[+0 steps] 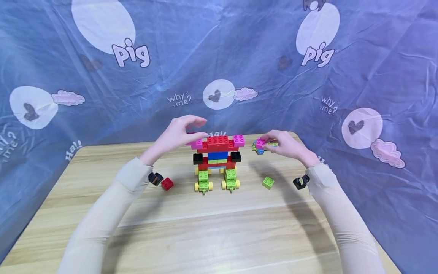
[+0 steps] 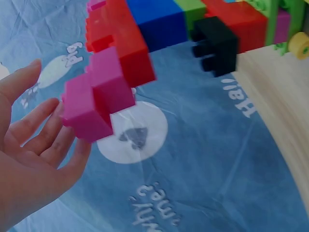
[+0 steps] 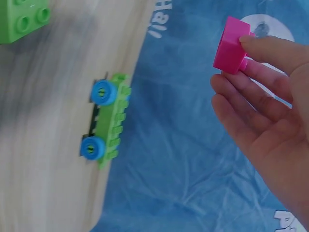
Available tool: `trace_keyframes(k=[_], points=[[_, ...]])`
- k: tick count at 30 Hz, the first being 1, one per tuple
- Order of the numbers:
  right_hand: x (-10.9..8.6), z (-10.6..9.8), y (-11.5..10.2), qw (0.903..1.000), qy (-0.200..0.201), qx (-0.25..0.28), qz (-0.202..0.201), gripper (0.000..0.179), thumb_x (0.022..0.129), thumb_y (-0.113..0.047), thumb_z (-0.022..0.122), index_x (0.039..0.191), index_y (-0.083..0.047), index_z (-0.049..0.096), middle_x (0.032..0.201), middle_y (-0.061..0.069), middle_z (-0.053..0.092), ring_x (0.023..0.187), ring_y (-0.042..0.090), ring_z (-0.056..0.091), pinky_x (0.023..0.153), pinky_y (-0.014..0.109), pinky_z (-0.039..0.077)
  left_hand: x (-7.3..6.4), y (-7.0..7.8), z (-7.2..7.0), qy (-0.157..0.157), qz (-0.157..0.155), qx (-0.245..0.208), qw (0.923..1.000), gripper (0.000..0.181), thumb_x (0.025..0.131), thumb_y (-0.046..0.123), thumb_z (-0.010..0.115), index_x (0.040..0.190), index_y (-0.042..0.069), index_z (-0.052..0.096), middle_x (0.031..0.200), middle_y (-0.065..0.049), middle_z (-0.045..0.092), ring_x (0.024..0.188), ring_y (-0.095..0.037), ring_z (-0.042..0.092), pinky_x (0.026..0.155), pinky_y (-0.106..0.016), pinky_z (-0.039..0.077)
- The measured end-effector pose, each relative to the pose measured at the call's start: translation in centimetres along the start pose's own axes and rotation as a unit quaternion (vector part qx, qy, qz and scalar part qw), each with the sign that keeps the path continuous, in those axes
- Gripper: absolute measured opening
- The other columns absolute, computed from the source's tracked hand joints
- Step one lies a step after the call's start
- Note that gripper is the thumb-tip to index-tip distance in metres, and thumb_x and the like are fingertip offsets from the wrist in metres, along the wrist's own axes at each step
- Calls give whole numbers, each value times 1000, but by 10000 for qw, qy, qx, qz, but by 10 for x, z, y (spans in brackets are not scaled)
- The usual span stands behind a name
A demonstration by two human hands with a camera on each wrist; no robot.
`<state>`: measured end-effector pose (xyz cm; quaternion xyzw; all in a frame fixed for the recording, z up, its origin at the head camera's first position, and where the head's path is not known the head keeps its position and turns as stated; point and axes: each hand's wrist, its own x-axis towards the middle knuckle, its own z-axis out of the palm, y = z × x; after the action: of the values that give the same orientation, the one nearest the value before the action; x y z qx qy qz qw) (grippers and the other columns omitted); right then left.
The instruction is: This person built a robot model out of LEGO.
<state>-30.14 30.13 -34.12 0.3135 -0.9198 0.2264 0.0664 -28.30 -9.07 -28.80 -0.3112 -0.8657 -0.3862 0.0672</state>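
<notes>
In the head view, a figure of toy building bricks (image 1: 217,142) stands upright mid-table, with red, blue and black bricks above green wheeled legs. At its upper left my left hand (image 1: 176,133) hovers with thumb and fingers spread. The left wrist view shows those fingers beside the end pink brick (image 2: 86,107), the thumb apart from it. Off to the figure's right, my right hand (image 1: 285,144) pinches a loose pink brick (image 3: 233,46) between thumb and fingertips. Below that brick, a green wheeled base (image 3: 110,121) with blue wheels sits near the table's back edge.
A red brick (image 1: 167,184) lies left of the figure, and a green brick (image 1: 268,182) lies to its right. Behind the wooden table (image 1: 219,236) hangs a blue printed cloth (image 1: 184,68), which also runs along the right side.
</notes>
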Motion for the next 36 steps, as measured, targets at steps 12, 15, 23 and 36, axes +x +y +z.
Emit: trace_keyframes(k=[12,15,23,36], points=[[9,-18,-30,9991,178,-56,-379,26,90,-6,69,116,0,68,112,16,71,101,29,70,89,43,59,29,22,22,-756,150,293,9966,45,90,29,74,129,8,64,129,-10,67,115,-24,64,100,-39,53],[11,-21,-36,9982,217,3,-552,26,90,-4,68,116,0,68,112,16,71,101,29,69,90,42,59,33,25,29,-869,219,362,9953,44,90,28,73,127,6,65,128,-11,68,112,-24,65,99,-38,54],[15,-29,-50,9958,324,-14,-860,27,89,-4,70,115,-1,68,111,13,71,99,26,70,88,40,60,43,35,43,-1040,286,583,9925,41,90,26,73,125,5,66,126,-12,69,111,-23,66,101,-37,54],[17,-32,-61,9959,175,84,-886,28,90,-7,70,118,-2,67,112,12,71,102,25,70,90,39,59,49,36,60,-1153,-126,755,9904,40,89,28,74,123,7,68,123,-9,71,113,-21,67,102,-34,54]])
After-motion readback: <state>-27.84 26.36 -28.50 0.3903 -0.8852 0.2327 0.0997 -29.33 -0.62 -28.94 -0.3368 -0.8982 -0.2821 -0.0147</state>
